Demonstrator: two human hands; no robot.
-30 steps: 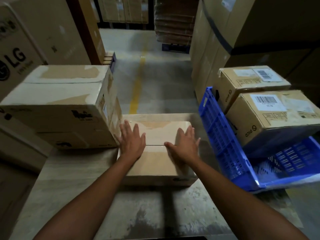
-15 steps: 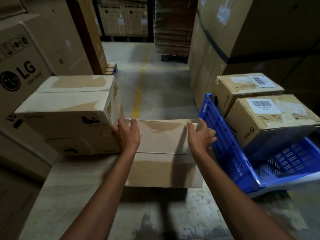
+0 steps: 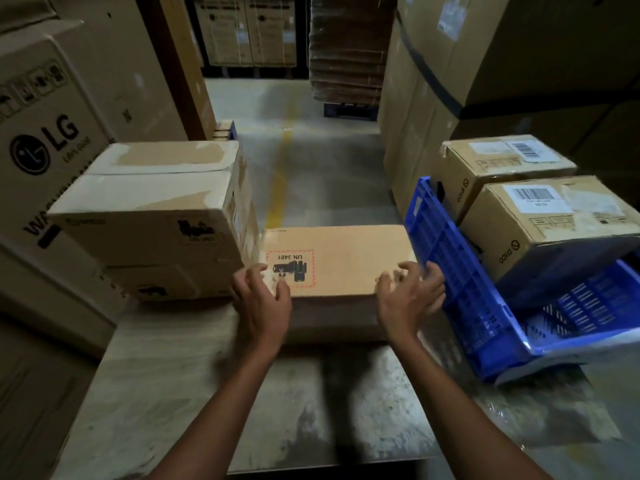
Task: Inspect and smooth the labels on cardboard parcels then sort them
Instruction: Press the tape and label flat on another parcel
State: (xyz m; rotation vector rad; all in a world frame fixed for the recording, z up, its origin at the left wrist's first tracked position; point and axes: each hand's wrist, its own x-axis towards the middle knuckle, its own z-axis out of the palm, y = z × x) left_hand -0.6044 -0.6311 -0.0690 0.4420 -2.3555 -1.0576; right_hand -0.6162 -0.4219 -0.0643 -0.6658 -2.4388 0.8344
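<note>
Your parcel (image 3: 346, 258) centred on the table (image 3: 166, 382), top printed UN 3481, your left hand (image 3: 263, 303) and right hand (image 3: 408, 299) curled at its near corners, grip unclear in blur, LG carton (image 3: 45, 143) far left, barcoded PICO boxes (image 3: 554, 233) right.

The pale, scuffed table (image 3: 207, 393) carries three loads. A flat brown parcel (image 3: 346, 258) lies at the middle of its far edge. A stack of two boxes (image 3: 166, 282) stands at the far left corner, just beside the parcel. A blue crate (image 3: 460, 299) rests tilted at the right edge.
</note>
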